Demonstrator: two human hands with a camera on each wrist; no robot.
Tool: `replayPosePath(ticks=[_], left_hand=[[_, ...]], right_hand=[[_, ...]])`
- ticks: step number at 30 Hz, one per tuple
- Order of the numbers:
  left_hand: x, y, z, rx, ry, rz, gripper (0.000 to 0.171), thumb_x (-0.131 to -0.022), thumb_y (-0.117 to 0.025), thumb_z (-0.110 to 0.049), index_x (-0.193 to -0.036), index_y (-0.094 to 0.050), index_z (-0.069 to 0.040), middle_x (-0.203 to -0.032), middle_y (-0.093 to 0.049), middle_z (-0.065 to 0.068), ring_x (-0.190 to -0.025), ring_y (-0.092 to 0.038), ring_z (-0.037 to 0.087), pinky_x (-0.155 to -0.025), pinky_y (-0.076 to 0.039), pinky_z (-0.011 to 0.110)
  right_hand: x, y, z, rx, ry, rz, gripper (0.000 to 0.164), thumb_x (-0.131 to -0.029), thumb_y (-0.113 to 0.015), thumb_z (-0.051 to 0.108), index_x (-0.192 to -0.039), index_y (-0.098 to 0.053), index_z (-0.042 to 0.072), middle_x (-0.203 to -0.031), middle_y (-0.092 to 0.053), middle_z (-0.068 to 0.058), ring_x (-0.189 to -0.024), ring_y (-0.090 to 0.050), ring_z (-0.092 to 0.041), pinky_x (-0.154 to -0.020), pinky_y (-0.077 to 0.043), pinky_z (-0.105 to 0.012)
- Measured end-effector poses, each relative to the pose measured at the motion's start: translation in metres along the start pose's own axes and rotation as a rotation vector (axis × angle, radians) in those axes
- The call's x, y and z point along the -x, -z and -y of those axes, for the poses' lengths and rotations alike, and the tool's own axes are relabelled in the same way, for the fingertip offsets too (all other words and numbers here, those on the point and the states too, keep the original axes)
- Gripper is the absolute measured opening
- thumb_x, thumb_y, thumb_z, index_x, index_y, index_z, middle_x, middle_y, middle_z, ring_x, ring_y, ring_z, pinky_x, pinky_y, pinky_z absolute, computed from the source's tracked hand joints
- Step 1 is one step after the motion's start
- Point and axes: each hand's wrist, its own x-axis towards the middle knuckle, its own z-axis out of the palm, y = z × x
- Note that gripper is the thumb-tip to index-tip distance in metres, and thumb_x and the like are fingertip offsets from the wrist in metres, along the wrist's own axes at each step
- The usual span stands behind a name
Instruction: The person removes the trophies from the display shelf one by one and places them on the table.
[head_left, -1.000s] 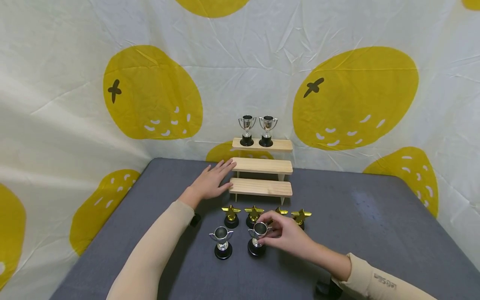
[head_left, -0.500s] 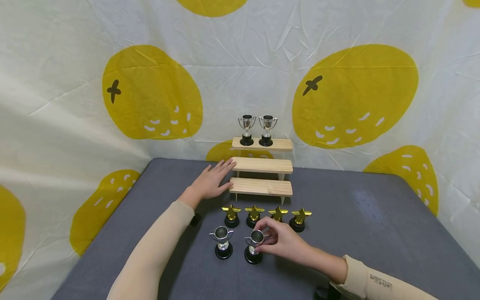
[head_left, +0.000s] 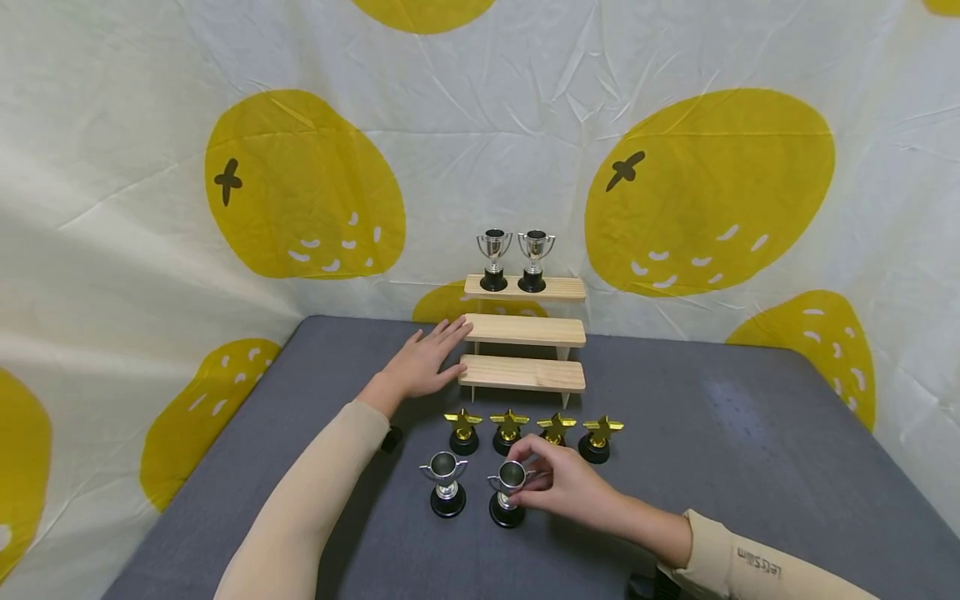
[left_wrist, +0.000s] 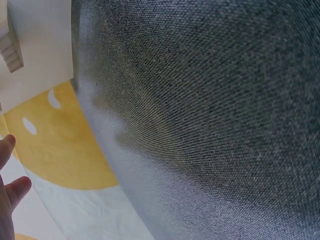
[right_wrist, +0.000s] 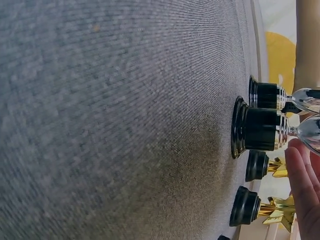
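While the left hand (head_left: 423,362) lies with its fingers spread straight against the left ends of the middle and lower tiers of a wooden stand (head_left: 525,372), gripping nothing, the right hand (head_left: 566,483) in the head view pinches a silver cup (head_left: 512,476) between thumb and curled fingers, closed down to its slim stem. That cup is upright at the grey table (head_left: 750,475), in front of the stand and near a second silver cup (head_left: 446,489) on its left. Behind both runs a row of four gold star trophies (head_left: 509,431), the third partly covered by the right hand. Two more silver cups (head_left: 533,260) stand on the top tier, before a white cloth (head_left: 487,92) with large yellow fruit shapes.

In the left wrist view, the grey surface fills most of the space, and two of the left hand's digits show apart at the left edge.

In the right wrist view, turned sideways, the held cup's black base is nearest, with fingers by the stem under its bowl; whether the base bears on the table cannot be told
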Motion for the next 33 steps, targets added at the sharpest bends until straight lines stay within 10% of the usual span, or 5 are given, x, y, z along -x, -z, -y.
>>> replayPosePath(ticks=[33], left_hand=[[-0.001,-0.004,0.004,-0.003,-0.012,-0.019,0.074,-0.106,-0.053,-0.045,-0.166,-0.021,-0.019,-0.171,-0.014,0.003,-0.154,-0.020,0.032,-0.116,-0.023,0.067]], right_hand=[[-0.010,0.071,0.037,0.218,0.162,-0.133,0.037,-0.090,-0.078,0.002,-0.125,-0.066,-0.001,-0.113,-0.072,-0.010,-0.099,-0.072,-0.030,-0.083,-0.059,-0.031]])
